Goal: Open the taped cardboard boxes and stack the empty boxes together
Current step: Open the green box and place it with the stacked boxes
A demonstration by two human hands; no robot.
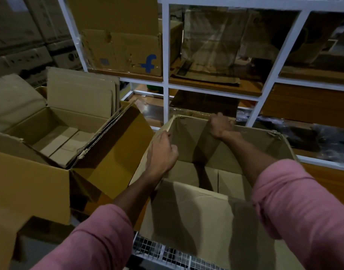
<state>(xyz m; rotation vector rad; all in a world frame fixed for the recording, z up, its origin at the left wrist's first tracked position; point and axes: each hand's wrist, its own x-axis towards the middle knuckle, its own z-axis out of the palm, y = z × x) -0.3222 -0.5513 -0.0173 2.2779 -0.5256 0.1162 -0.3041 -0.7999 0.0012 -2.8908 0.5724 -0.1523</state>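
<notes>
The large open brown cardboard box (216,201) stood empty in front of the person, with the left hand (163,152) curled over its left wall near the far corner. Farther off, the right hand (221,125) gripped its far rim. The stack of nested open brown boxes (56,137) lay to the left, nearer the left hand, so I judged the lift would swing that way.

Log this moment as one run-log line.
left hand: grips left wall of open box | right hand: grips far rim | box: empty | nested boxes: left
</notes>
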